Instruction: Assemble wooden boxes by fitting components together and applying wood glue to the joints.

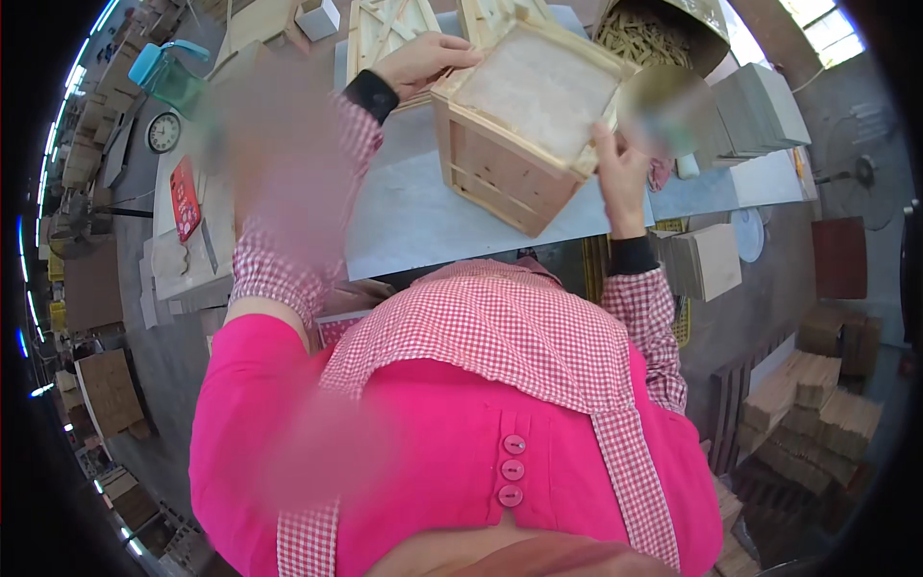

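Note:
A pale wooden box stands tilted over the blue-grey tabletop, with a whitish, cloudy panel framed in its upper face. My left hand grips the box's far left corner, fingers bent at the rim. On the other side my right hand holds the right corner, its thumb up along the edge and the other fingers partly hidden. Behind the box, a slatted wooden frame lies near my left hand, and a second wooden frame is partly covered by the box.
A bin of small wooden pieces stands at the far right, near stacked grey boards. On the left are a blue-lidded jug, a round clock and a red flat item. Boards are piled beside my right forearm.

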Demonstrator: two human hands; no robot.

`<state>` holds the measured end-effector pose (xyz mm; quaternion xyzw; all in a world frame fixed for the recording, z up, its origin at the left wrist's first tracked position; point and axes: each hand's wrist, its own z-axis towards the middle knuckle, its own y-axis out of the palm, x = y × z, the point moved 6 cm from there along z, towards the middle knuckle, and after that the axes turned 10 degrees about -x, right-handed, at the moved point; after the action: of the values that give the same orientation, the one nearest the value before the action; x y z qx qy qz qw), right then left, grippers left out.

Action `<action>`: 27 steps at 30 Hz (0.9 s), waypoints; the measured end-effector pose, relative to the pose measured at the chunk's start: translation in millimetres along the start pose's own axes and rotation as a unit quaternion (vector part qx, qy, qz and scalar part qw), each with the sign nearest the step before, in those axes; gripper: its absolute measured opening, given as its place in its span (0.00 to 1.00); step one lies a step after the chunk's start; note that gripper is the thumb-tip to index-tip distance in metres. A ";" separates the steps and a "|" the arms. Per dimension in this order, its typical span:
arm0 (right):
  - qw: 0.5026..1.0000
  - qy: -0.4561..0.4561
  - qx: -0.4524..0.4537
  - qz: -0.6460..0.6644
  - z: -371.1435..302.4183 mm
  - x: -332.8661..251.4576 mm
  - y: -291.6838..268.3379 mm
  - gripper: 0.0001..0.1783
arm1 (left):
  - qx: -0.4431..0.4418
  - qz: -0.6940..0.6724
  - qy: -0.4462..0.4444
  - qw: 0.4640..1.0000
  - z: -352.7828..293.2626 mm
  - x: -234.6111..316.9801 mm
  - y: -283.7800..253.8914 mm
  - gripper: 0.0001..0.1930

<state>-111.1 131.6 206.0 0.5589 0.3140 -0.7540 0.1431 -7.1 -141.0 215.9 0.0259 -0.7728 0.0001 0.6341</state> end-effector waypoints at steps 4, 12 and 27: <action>0.984 -0.115 -0.065 0.120 42.9 1.9 -24.6 0.26 | 0.082 -0.033 0.028 0.996 -41.3 -1.3 23.6 0.22; 0.943 -0.098 -0.261 0.181 93.2 36.4 -10.4 0.23 | 0.239 -0.148 0.013 0.960 -63.2 -31.1 87.7 0.26; 0.995 0.031 0.082 0.039 33.7 54.2 -68.1 0.16 | 0.399 -0.151 0.005 0.904 -101.2 -53.8 22.9 0.14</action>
<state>-193.1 169.5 182.8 0.6035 0.2333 -0.7535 0.1164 101.7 -112.6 183.7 0.3933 -0.6915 0.2130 0.5672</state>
